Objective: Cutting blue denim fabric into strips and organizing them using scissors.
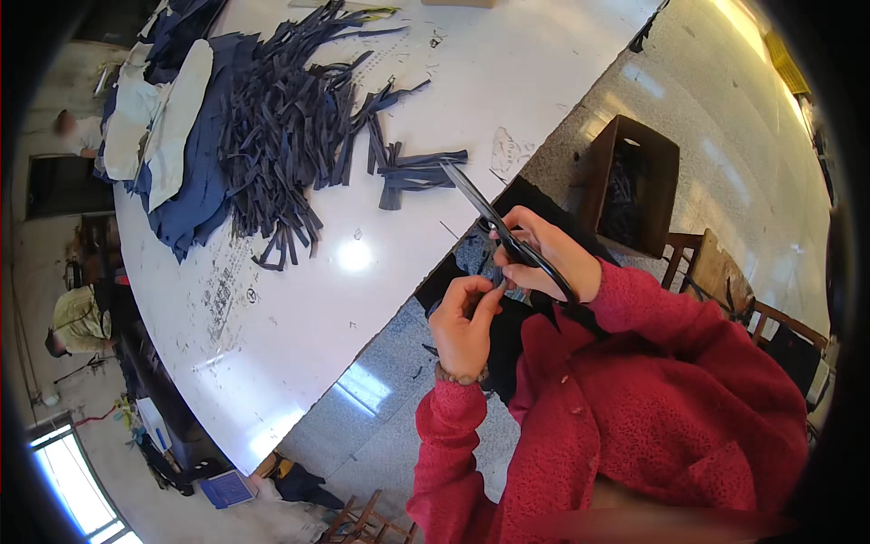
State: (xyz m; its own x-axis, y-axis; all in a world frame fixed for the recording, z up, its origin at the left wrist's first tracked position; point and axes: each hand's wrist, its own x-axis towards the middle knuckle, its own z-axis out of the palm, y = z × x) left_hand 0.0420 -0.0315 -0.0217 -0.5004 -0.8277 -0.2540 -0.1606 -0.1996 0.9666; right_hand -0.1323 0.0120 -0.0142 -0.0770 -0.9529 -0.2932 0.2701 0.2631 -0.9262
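My right hand [548,258] is closed around the black handles of a pair of scissors [471,195]. Their blades point up and left, the tips over a small pile of dark fabric strips [421,170] at the table's edge. Close below, my left hand [462,326] pinches a small dark fabric strip [498,275] between thumb and fingers, just off the table edge; much of it is hidden. My right fingertips are near the same piece. A large tangled heap of dark navy strips [290,127] lies farther off on the white table [299,317].
Navy cloth [195,195] and pale fabric pieces [186,118] lie left of the heap. On the floor to the right stands a brown box [666,195] with dark scraps inside, near a wooden chair [680,258]. Another person [80,319] is at the far left.
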